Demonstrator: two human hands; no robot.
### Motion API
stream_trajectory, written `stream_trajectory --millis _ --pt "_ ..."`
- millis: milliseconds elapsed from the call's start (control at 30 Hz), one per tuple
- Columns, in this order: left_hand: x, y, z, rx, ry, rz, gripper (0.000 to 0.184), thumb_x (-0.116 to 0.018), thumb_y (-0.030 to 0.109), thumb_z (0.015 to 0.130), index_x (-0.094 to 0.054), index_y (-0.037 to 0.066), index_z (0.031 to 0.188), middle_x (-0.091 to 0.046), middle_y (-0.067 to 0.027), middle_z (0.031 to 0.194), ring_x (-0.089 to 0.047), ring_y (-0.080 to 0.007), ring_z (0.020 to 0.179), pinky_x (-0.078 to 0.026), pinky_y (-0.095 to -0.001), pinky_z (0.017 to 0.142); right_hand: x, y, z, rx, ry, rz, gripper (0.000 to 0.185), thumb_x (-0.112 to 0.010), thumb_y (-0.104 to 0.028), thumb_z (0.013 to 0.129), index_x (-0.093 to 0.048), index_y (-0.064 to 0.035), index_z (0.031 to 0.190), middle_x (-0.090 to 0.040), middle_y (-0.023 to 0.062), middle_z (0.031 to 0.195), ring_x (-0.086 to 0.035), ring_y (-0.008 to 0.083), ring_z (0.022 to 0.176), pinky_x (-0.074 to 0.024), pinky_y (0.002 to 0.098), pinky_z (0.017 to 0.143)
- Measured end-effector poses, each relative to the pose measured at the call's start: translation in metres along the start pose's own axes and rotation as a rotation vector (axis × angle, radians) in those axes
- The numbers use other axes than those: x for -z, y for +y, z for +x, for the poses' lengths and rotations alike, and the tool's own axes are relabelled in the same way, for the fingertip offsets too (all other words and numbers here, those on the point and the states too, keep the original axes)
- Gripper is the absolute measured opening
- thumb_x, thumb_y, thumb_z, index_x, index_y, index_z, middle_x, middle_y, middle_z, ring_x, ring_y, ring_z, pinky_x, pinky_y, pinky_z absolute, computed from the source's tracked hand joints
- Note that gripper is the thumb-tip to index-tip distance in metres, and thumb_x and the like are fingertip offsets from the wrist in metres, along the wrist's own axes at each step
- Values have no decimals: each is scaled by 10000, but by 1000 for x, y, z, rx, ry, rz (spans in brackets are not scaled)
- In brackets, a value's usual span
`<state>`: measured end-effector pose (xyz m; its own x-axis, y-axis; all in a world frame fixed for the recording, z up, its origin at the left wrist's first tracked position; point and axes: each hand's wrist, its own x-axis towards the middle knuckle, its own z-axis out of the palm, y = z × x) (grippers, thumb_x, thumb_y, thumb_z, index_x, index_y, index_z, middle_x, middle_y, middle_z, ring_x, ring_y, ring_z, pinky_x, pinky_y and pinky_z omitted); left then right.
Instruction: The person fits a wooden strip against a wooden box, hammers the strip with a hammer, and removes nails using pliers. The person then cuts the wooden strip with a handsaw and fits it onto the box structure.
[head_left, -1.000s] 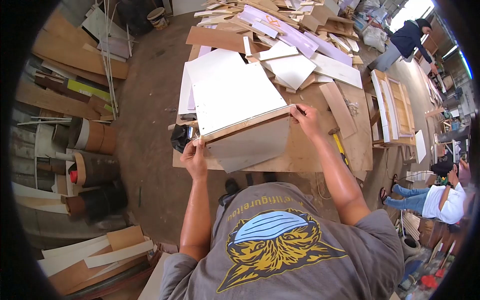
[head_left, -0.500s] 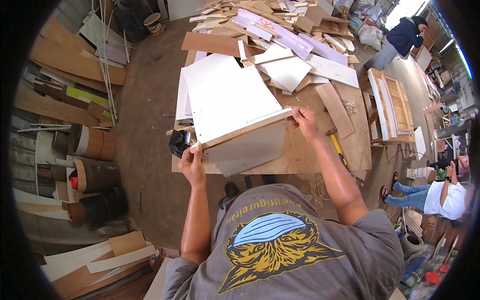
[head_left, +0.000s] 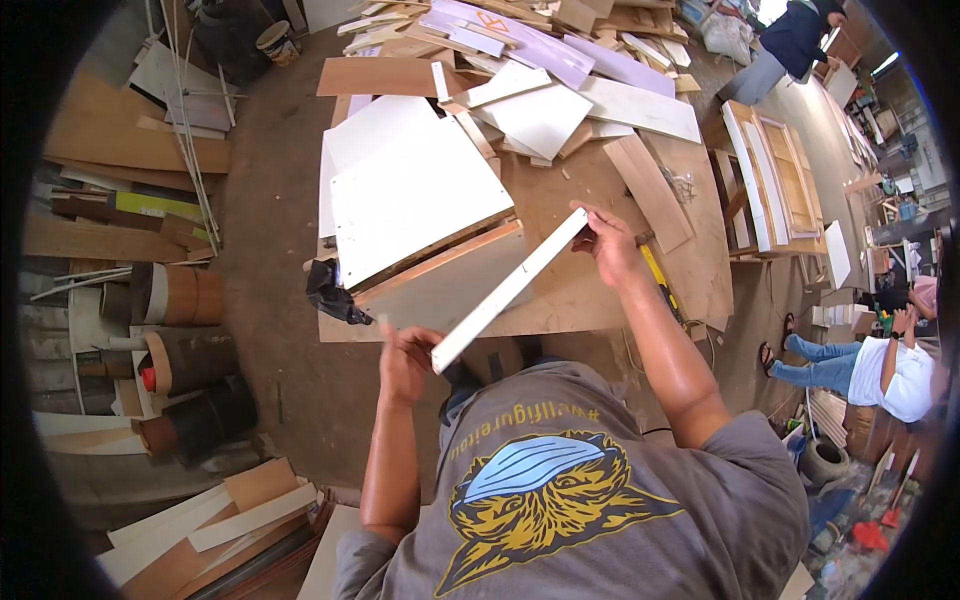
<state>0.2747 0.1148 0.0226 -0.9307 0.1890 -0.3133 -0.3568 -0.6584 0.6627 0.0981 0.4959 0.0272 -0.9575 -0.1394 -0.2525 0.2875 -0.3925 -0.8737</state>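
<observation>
Worktable [head_left: 700,285] beyond — white strip [head_left: 512,288], fingers [head_left: 608,222] at each end.

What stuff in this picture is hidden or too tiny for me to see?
All in the head view:
- Inside the white box: its top hides it.
- Left hand's grip: blurred, fingertips behind the white stick.
- Wood pile's far end: cut off by the top edge.
- What the person in white holds: too small, blurred.
</observation>
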Motion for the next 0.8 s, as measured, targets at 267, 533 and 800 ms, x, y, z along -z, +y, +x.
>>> stream_trajectory --millis 267,533,800 --pt "-62 -73 54 668 -272 712 489 -506 478 1068 -570 40 1275 -699 -79 928 -679 -152 716 -549 -285 654 64 82 -19 -249 -32 -154 321 -535 -200 1066 -652 -27 1310 -717 63 1011 -693 154 801 -589 313 730" --pt "-61 -187 32 631 70 761 464 -499 499 1067 -550 38 1048 -611 -66 750 -591 -144 527 -510 -304 518 155 119 -39 -28 314 -1199 541 -663 -450 972 -619 -44 1327 -669 159 1206 -635 313 1117 -508 479 961" --pt "-22 -259 -4 523 147 899 450 -506 431 1076 -546 -10 995 -632 -110 697 -606 -178 481 -484 -341 457 251 119 -59 -22 756 -1780 450 -667 -360 961 -592 -35 1261 -638 217 1204 -582 407 1170 -458 501 1002"
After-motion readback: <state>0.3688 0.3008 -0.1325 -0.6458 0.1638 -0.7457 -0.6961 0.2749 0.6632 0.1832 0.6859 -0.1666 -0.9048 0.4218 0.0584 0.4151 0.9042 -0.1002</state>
